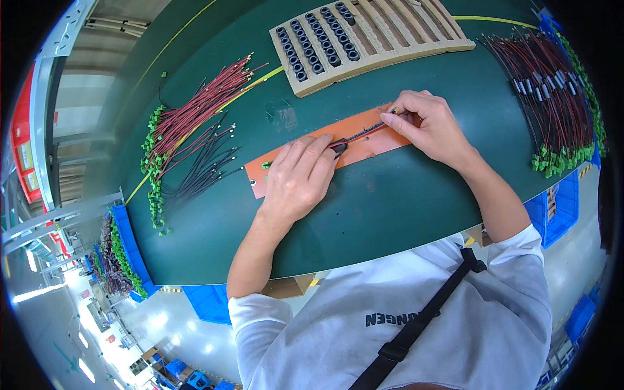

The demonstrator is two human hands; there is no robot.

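An orange board (372, 144) lies aslant in front of me, with a red and black wire pair (361, 134) stretched along it. My left hand (298, 174) covers the board's left part, its bent fingertips closed at a black ring (338, 147) around the wires. The thumb side there is partly hidden. A bit of green connector (266, 165) shows just left of that hand. At the board's right end, my right hand (432, 127) pinches the wire ends between thumb and fingers.
Red and black wires (208, 107) with green connectors lie at the left, beside loose black wires (207, 166). A slotted tray (390, 55), partly filled with black rings, stands at the far side. Wires fitted with dark cylinders (552, 91) are piled right. Blue bins (560, 208) flank the green table (364, 221).
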